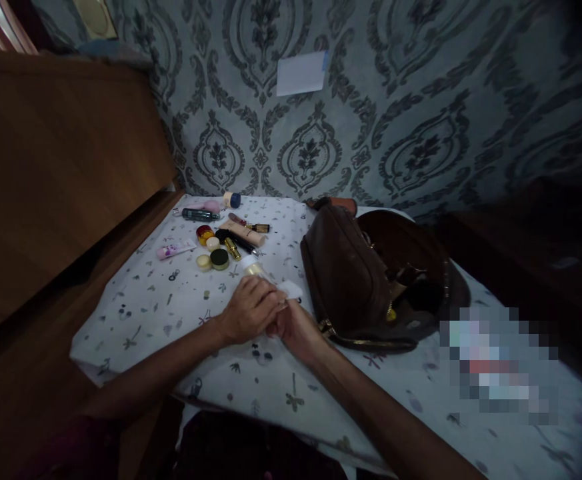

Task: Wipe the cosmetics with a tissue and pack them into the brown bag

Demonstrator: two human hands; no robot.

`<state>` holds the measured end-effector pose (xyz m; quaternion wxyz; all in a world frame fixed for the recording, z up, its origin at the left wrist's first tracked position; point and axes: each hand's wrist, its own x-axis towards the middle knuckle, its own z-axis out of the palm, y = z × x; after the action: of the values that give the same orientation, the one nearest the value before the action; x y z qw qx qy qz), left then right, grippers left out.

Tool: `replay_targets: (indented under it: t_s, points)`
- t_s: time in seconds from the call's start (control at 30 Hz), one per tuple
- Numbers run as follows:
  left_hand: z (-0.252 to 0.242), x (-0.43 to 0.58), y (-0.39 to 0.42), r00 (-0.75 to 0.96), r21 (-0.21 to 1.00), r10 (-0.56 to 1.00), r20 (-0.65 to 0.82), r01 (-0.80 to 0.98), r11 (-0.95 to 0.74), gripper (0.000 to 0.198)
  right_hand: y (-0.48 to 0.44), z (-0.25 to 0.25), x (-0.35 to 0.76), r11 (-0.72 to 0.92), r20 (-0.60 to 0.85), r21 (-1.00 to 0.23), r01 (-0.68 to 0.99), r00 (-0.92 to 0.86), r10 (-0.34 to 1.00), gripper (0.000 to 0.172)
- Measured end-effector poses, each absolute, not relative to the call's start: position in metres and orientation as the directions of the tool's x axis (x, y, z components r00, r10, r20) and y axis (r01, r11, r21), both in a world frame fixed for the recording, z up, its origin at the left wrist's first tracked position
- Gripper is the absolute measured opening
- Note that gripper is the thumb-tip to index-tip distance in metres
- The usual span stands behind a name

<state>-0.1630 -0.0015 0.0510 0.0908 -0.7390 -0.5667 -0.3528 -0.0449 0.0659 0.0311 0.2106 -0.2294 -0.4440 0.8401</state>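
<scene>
My left hand (253, 310) and my right hand (293, 327) are pressed together over the table, fingers closed and overlapping. From behind the left fingers shows a small pale-yellow bottle (253, 268) with a white cap, tilted away from me. A white tissue-like piece (291, 289) sticks out above the right hand. The overlap hides how each hand grips. Just beyond lie a dark-lidded jar (219, 259), a small cream jar (203, 262), a gold tube (232, 249) and a beige tube (243, 233).
An open brown leather bag (345, 267) stands right of my hands. Farther left are a lilac-and-white tube (175, 249), an amber jar (205, 235), a dark green bottle (199, 215) and a blue-capped jar (231, 200). A wooden cabinet (71, 167) borders the left; patterned wall behind.
</scene>
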Motion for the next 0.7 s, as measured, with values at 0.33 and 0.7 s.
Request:
replay_targets:
  t_s: [0.33, 0.7]
  points:
    - [0.070, -0.207, 0.011, -0.304, 0.593, 0.781, 0.545, 0.799, -0.102, 0.023, 0.061, 0.039, -0.044, -0.591, -0.259, -0.805, -0.050, -0.867, 0.426, 0.047]
    - [0.050, -0.228, 0.015, -0.638, 0.998, 0.770, 0.015, 0.053, 0.024, 0.038, 0.063, 0.037, -0.041, -0.298, -0.114, -0.954, -0.038, -0.872, 0.476, 0.066]
